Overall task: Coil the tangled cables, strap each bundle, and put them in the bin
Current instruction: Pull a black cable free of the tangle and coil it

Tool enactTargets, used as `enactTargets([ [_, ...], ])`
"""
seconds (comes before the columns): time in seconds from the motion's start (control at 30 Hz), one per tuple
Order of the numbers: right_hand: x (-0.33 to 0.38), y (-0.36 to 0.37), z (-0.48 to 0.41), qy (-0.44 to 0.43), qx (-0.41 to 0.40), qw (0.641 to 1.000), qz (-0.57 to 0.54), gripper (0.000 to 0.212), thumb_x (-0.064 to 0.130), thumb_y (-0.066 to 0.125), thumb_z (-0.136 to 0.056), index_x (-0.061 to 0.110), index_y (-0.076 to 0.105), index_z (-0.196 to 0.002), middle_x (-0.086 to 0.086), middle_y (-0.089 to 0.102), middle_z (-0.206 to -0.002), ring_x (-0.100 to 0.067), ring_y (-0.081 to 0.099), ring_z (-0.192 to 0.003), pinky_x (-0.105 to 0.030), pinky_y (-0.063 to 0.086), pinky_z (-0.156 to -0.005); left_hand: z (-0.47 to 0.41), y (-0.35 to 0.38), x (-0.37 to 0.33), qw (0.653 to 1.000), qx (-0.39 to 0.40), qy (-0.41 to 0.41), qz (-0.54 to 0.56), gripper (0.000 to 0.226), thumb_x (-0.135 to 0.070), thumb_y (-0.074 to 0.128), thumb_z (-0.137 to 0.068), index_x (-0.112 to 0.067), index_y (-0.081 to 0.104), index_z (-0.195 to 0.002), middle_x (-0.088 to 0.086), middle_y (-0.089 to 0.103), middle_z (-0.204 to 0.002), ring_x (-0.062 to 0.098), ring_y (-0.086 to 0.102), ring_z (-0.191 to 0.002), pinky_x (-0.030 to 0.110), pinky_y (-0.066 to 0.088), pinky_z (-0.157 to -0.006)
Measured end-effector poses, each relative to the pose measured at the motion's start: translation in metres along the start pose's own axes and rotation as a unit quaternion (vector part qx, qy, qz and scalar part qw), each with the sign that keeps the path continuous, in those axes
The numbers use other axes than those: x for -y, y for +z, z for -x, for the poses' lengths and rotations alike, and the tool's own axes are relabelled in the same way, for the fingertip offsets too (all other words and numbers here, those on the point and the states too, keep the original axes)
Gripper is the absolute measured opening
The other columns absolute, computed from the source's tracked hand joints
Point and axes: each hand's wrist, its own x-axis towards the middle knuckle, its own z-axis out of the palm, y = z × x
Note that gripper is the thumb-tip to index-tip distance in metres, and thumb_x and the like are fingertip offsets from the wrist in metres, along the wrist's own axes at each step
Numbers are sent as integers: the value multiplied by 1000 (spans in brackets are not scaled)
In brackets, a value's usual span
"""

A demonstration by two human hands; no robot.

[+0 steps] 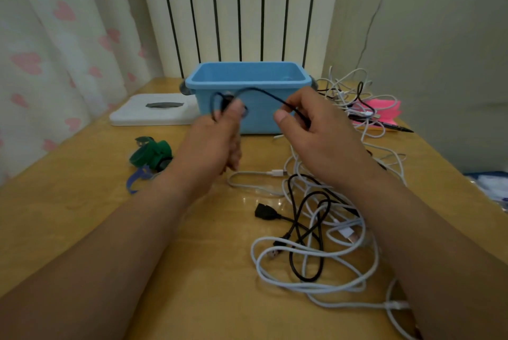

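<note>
A thin black cable (261, 91) arcs between my two raised hands in front of the blue bin (244, 78). My left hand (217, 139) grips a small loop of it at its fingertips. My right hand (310, 133) pinches the same cable between thumb and fingers, and the cable runs down behind that hand. On the wooden table (82, 216) below lies a tangle of white and black cables (310, 232). A second tangle of white cables (349, 92) lies right of the bin. A roll of green strap (151, 154) and a blue strap (137, 178) lie at left.
A white flat box (154, 111) sits left of the bin. Pink sticky notes (384, 108) and a black pen (395, 127) lie under the far cables at right. Curtains hang at left, a radiator stands behind the bin, and a wall is at right.
</note>
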Motion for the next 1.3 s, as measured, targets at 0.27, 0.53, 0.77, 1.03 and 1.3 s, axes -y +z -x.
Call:
enactTargets([
  [0.27, 13, 22, 11, -35, 31, 999, 18, 10, 35, 59, -105, 27, 61, -100, 11, 67, -82, -14, 64, -75, -42, 55, -66, 3, 16, 3, 991, 49, -34, 120, 46, -59, 61, -102, -14, 67, -105, 9, 67, -91, 28, 65, -81, 35, 58, -73],
  [0.53, 18, 31, 13, -52, 110, 991, 49, 11, 37, 63, -102, 27, 59, -104, 11, 72, -101, -15, 66, -88, -38, 54, -73, 6, 20, -4, 956, -42, -69, 281, 47, -38, 40, -116, -13, 68, -89, 5, 78, -88, 18, 78, -88, 35, 63, -82],
  [0.77, 3, 15, 6, -27, 95, 990, 98, 9, 23, 59, -96, 28, 61, -103, 11, 63, -95, -15, 60, -87, -39, 53, -72, -10, -6, 0, 915, -89, -105, 378, 43, -54, 44, -111, -20, 53, -86, -3, 38, -65, 11, 38, -52, 25, 46, -49],
  [1.03, -7, -3, -2, -23, -54, 986, 157, 15, 21, 66, -89, 26, 65, -103, 5, 68, -101, -21, 63, -92, -36, 51, -74, -7, -19, -2, 996, 0, -37, 85, 43, -60, 53, -106, -24, 47, -82, -4, 35, -62, 12, 28, -51, 27, 24, -44],
  [1.3, 1, 0, -2, -51, -94, 990, 97, 12, 24, 68, -89, 26, 65, -100, 14, 51, -76, -12, 54, -73, -28, 38, -65, 7, 13, 8, 956, 99, 86, -264, 30, -63, 64, -95, -33, 68, -101, -13, 74, -90, -2, 66, -83, 15, 47, -68],
])
